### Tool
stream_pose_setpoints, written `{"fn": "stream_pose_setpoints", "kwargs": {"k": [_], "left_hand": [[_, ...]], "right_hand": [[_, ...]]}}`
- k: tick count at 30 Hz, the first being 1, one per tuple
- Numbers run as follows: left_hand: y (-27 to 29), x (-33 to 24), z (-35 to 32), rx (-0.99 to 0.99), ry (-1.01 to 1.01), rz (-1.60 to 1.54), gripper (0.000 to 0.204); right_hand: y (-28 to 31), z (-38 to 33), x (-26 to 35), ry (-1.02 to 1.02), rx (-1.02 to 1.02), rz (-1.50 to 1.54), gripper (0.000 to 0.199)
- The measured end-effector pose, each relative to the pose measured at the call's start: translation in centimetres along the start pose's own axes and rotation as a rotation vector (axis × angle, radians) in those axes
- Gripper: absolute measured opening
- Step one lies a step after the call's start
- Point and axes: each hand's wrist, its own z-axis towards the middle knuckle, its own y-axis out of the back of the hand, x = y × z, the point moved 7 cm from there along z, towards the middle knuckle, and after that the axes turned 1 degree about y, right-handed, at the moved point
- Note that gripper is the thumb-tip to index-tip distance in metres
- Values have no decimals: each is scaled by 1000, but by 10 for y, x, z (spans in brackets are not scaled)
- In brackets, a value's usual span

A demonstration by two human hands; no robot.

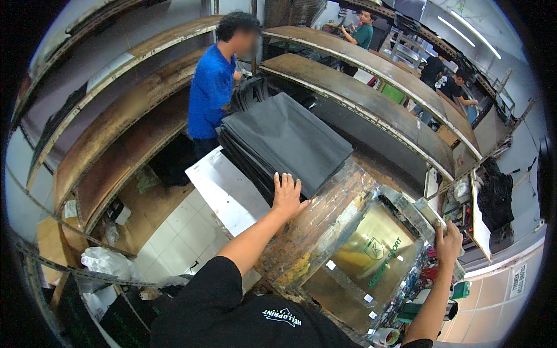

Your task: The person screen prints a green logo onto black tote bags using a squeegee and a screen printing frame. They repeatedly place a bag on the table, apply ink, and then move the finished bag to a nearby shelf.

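My left hand (287, 197) rests with fingers spread on the near edge of a stack of black, fabric-like sheets (290, 136). On the right, my right hand (448, 240) is closed round the end of a pale, flat bar (430, 214), which looks like a squeegee. Between my arms lies a gold-coloured printing screen (360, 255) with a green design and small white patches on it. It sits on a worn, paint-stained wooden table (325, 217).
Beside the stack lies a white board (223, 185). A person in blue (206, 87) stands beyond it, handling more black sheets (249, 93). Long wooden shelves (360, 110) run along both sides. Ink pots (386, 335) crowd the right. Other people work in the background.
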Motion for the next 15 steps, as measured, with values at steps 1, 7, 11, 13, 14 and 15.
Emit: {"fn": "stream_pose_setpoints", "kwargs": {"k": [1,7,11,13,14,15], "left_hand": [[2,-1,3,15,-6,3,87],[4,4,7,26,-35,38,92],[1,3,6,35,-17,24,93],[-5,17,0,18,0,-13,91],[-5,10,0,-1,-15,-35,91],[-5,6,0,-19,-22,-50,90]], "right_hand": [[-1,0,-3,-3,8,-3,51],[-31,-1,-40,23,-93,-38,54],[-39,2,-57,-95,135,-41,63],[-26,12,-13,-82,200,-21,63],[-26,11,-30,-59,133,-31,63],[-29,10,-45,-30,68,-31,64]]}}
